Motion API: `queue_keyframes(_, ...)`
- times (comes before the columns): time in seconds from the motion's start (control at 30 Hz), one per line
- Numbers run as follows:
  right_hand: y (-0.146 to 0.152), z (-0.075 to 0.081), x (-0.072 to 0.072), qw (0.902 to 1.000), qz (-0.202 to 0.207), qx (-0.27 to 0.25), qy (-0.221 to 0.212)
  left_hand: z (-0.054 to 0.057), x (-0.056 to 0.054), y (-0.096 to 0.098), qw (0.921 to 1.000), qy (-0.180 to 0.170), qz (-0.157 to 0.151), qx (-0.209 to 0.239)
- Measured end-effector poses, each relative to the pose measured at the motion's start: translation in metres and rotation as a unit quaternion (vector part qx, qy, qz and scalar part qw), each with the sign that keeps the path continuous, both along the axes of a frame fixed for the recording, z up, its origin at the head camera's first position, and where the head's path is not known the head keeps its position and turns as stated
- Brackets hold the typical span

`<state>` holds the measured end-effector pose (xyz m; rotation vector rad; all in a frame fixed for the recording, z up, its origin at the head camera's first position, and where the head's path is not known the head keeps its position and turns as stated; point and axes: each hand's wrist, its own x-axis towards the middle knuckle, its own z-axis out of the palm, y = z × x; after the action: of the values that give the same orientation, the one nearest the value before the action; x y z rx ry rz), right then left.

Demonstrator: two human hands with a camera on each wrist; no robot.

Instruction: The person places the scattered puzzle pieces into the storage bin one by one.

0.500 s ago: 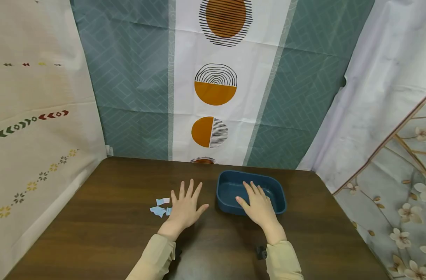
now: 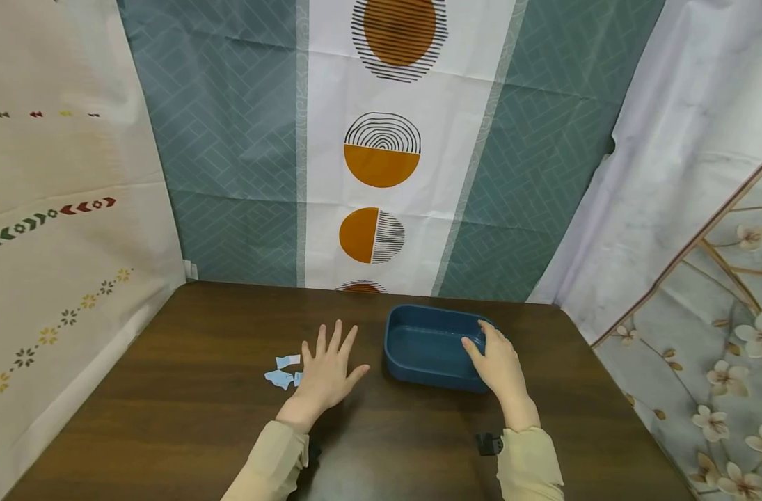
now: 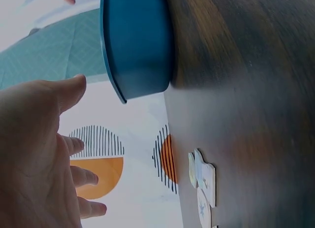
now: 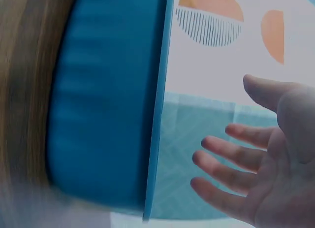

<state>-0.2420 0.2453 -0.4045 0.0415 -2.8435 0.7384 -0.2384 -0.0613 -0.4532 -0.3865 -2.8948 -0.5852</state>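
A dark blue rectangular plastic bin (image 2: 433, 346) stands on the wooden table, its inside bare in the head view. My right hand (image 2: 502, 365) hovers over its right end with fingers loosely bent. In the right wrist view the fingers (image 4: 221, 169) hold nothing and appear apart from the bin's rim. My left hand (image 2: 322, 379) is spread palm down above the table, left of the bin, holding nothing. Just left of it lie several flat light-blue pieces (image 2: 279, 378), resembling jigsaw puzzle pieces. The left hand partly hides one of them.
The brown table (image 2: 186, 390) reaches back to a patterned curtain (image 2: 230, 174). A cream cloth (image 2: 74, 209) hangs at the left and a floral cloth (image 2: 700, 362) at the right. A small black device (image 2: 489, 444) is at the right wrist.
My right hand has moved right, from over the bin's middle to its right end, and its fingers look more bent. The left hand stays spread in nearly the same place.
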Motion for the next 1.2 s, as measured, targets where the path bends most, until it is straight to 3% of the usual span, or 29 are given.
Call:
queue_keyframes(0.27, 0.029, -0.005, -0.003, 0.9956, -0.060, -0.069, 0.019, -0.001, -0.002, -0.003, 1.0000, -0.002, 0.001, 0.002)
queue_keyframes(0.47, 0.046, -0.012, -0.005, 0.9851, -0.098, -0.141, 0.000, -0.003, -0.005, -0.007, 1.0000, -0.004, 0.004, 0.001)
queue_keyframes(0.57, 0.055, -0.017, -0.004, 0.9697, -0.121, -0.211, -0.028, -0.003, -0.006, -0.008, 1.0000, -0.006, 0.004, 0.004)
queue_keyframes(0.77, 0.068, -0.029, -0.003, 0.9154, -0.143, -0.365, -0.092, -0.004, -0.008, -0.010, 0.9998, -0.013, 0.001, 0.014)
queue_keyframes(1.03, 0.068, -0.040, -0.006, 0.8896, -0.122, -0.421, -0.129, -0.002, -0.010, -0.015, 0.9992, -0.029, -0.001, 0.027)
queue_keyframes(1.2, 0.068, -0.044, -0.006, 0.8648, -0.104, -0.471, -0.140, -0.002, -0.010, -0.020, 0.9984, -0.036, -0.004, 0.042)
